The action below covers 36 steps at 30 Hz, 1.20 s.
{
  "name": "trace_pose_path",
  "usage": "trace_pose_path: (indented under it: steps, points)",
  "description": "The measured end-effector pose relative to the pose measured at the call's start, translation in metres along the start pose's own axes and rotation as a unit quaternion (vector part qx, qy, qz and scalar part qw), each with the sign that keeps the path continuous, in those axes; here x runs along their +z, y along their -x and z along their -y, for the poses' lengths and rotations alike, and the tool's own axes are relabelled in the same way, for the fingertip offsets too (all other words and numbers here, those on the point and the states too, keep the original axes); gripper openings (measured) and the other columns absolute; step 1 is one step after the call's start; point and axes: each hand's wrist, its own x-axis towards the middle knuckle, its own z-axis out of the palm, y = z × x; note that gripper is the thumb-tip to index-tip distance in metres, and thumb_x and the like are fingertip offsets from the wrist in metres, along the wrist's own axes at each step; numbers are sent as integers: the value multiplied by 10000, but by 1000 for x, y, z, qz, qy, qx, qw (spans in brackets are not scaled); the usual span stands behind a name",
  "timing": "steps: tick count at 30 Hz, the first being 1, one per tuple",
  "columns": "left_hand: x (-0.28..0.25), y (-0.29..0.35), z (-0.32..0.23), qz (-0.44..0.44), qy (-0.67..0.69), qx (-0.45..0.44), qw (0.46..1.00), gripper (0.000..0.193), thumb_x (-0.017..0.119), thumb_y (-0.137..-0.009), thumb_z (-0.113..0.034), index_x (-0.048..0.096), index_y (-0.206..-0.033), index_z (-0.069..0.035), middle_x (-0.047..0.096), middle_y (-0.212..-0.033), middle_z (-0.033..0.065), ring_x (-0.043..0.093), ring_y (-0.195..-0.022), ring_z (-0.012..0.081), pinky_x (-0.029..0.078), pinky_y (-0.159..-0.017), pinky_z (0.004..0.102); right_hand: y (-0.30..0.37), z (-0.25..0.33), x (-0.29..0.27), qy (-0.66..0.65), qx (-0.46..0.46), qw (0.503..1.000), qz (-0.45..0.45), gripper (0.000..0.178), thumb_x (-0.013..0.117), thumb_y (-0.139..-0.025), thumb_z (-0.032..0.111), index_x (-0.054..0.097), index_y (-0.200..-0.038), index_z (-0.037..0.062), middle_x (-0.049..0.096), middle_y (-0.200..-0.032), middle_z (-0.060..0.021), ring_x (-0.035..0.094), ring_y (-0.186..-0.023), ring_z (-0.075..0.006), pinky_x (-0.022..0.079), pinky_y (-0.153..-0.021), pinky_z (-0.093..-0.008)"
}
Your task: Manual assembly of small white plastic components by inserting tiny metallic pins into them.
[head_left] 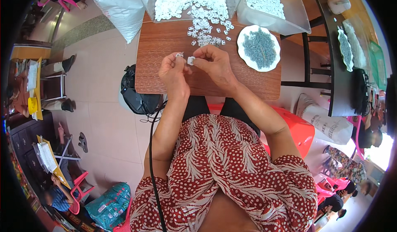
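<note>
- While both hands work close together to the left of the scalloped plate (263, 68), and slightly nearer the person than it, the left hand (175, 74) is curled in, thumb and fingers pinched on a small white piece (179, 55); a thin glint shows at that piece, too small to make out
- The right hand (216, 65) has thumb and forefinger nearly together on a squarish white block (191, 61) with dark holes, held between the left hand and the plate; its other fingers are bent, and the block and the left hand's piece are just apart
- Both hands are over the brown wood-grain surface (159, 37) on which the plate stands; the plate bears a heap of grey screw-like parts (259, 48)
- Left of the plate, a spill of loose white pieces (204, 33) lies on the surface, running back to a clear tray (235, 2) of many more, beyond and left of the plate
- Just beyond the plate, toward the right, is a clear bin (291, 23) with similar pieces
- Far left of the plate and beyond it, a bulging white sack (118, 10); left and nearer the person, a black bag (138, 93); right and nearer the person, a red plastic seat (297, 130)
</note>
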Motion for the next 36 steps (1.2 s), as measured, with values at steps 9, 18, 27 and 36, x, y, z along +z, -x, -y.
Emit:
trace_pose_path:
  steps: [9, 18, 27, 36]
  points:
    - [-18, -4, 7, -4, 19, -60, 998, 72, 550, -862, -36, 548, -906, 21, 555, -718, 55, 490, -517, 98, 430, -464, 228, -30, 44, -130, 120, -1, 967, -227, 120, 630, -722, 29, 631, -842, 16, 630, -754, -48, 552, -639, -106, 407, -534, -227]
    - [-11, -1, 16, 19, 26, -107, 994, 86, 559, -862, -43, 565, -912, 27, 561, -735, 66, 509, -560, 115, 445, -504, 259, -84, 58, -215, 463, -213, 768, -388, 241, 599, -773, 90, 605, -972, -46, 641, -873, -141, 595, -804, -229, 459, -756, -320]
    - [-16, -7, 21, 9, 30, -143, 989, 76, 571, -855, -48, 574, -900, 12, 560, -720, 59, 503, -540, 114, 439, -496, 256, -79, -55, -64, 433, -219, 866, -116, 123, 617, -769, 126, 646, -875, 71, 625, -785, -106, 575, -738, -268, 452, -643, -357]
    - [-25, -6, 27, 2, 35, -150, 988, 57, 568, -855, -52, 570, -879, 1, 560, -713, 58, 499, -525, 121, 431, -489, 256, -125, -74, -34, 594, -137, 782, -126, 115, 616, -710, 100, 596, -803, 35, 575, -798, -178, 530, -813, -330, 458, -658, -416]
